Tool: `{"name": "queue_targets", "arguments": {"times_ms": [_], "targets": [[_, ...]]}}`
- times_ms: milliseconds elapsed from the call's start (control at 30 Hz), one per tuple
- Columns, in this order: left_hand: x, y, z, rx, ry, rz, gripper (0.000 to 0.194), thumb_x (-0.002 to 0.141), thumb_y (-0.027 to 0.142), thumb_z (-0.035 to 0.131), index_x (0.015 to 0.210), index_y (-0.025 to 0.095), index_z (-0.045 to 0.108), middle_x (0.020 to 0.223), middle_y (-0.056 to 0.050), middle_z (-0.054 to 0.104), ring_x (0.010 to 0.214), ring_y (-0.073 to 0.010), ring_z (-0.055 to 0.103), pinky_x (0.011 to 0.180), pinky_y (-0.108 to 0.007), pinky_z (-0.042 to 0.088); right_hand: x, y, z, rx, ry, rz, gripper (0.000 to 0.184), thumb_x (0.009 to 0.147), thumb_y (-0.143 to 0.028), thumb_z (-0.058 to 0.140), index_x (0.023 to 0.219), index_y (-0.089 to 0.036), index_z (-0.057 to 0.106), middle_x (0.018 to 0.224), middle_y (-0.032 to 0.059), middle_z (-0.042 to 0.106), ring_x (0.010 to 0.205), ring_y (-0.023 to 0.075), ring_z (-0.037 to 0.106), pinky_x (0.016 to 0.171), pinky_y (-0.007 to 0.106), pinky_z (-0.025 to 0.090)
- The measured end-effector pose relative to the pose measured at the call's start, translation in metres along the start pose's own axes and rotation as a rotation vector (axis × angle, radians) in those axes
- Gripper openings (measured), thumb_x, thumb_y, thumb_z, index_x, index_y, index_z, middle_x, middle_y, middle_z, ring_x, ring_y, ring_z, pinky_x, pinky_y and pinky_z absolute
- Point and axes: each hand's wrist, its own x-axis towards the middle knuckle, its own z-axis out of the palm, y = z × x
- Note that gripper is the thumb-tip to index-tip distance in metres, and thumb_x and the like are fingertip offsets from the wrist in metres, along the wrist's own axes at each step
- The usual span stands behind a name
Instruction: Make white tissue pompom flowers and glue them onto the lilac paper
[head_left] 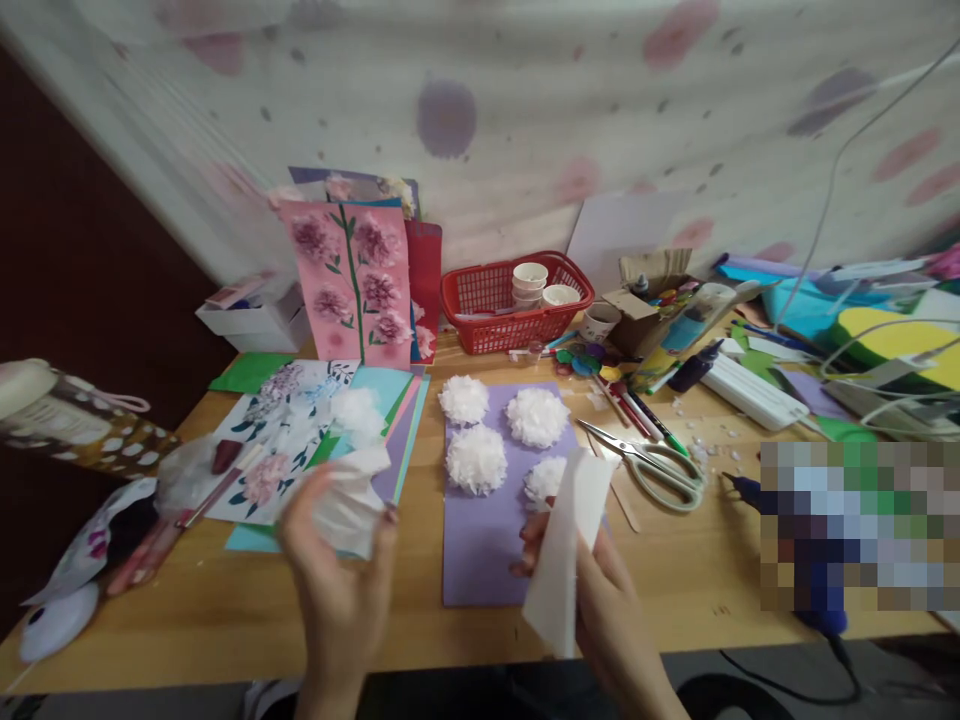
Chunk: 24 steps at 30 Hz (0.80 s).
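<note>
My left hand [337, 580] is raised over the table's front with a crumpled sheet of white tissue paper [352, 500] between thumb and fingers. In my right hand [611, 600] is a folded strip of white tissue paper [566, 550], held nearly upright, its layers flat together. Behind and between the hands lies a purple card [480, 565]. White fluffy paper flowers [477, 460] sit on it in two columns, the nearest right one partly hidden by my right hand's paper. Another loose white tuft [356, 415] rests on the sheets beyond my left hand.
Scissors [660, 470] lie right of the card, and a blue glue gun [817, 580] is at the right edge. A red basket [517, 325] with paper cups stands behind. A pink flower card [356, 290] leans upright at back left; a bottle [82, 415] is far left.
</note>
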Motion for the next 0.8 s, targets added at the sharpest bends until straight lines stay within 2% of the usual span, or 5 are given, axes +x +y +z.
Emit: {"name": "queue_targets", "arguments": {"times_ms": [133,267,400,600,800], "targets": [[-0.033,0.031,0.017,0.076,-0.490,0.197,0.071,0.072,0.050,0.079,0.134,0.024,0.056,0.139,-0.014,0.057,0.134,-0.0377,0.046,0.115,-0.055,0.030,-0.004,0.005,0.010,-0.102,0.041,0.035,0.043,0.075,-0.053,0.080,0.101,-0.022,0.067,0.087,0.0058,0.071,0.077,0.0237,0.066,0.067,0.033,0.051],[-0.039,0.038,0.036,-0.036,-0.715,-0.112,0.041,0.087,0.045,0.064,0.118,0.020,0.068,0.113,-0.014,0.072,0.106,-0.0308,0.066,0.092,-0.043,0.052,-0.008,0.012,0.016,-0.083,0.022,0.060,0.051,0.071,-0.055,0.082,0.107,-0.022,0.069,0.095,0.0063,0.073,0.092,0.0277,0.066,0.079,0.035,0.052],[-0.034,0.040,0.039,-0.122,-0.599,-0.337,0.036,0.092,0.045,0.056,0.070,0.018,0.069,0.064,-0.004,0.066,0.062,-0.0190,0.062,0.060,-0.027,0.048,-0.010,0.011,0.019,0.129,-0.073,0.189,0.057,0.074,-0.054,0.080,0.119,-0.021,0.066,0.096,0.0080,0.074,0.091,0.0287,0.069,0.080,0.038,0.053],[-0.030,0.043,0.025,-0.562,-0.251,-0.788,0.048,0.074,0.064,0.072,0.087,0.018,0.072,0.074,-0.005,0.072,0.079,-0.0253,0.070,0.071,-0.031,0.056,-0.015,0.011,0.027,0.242,-0.118,0.315,0.063,0.072,-0.057,0.080,0.119,-0.017,0.065,0.092,0.0094,0.075,0.082,0.0254,0.069,0.073,0.034,0.053],[-0.037,0.021,-0.002,-1.102,-0.509,-1.135,0.036,0.080,0.052,0.072,0.062,0.022,0.063,0.033,0.006,0.046,0.031,-0.0128,0.050,0.043,-0.024,0.049,-0.005,0.023,0.017,-0.035,0.181,0.084,0.051,0.070,-0.067,0.076,0.081,-0.018,0.062,0.053,-0.0034,0.054,0.047,0.0119,0.047,0.044,0.023,0.035]]}}
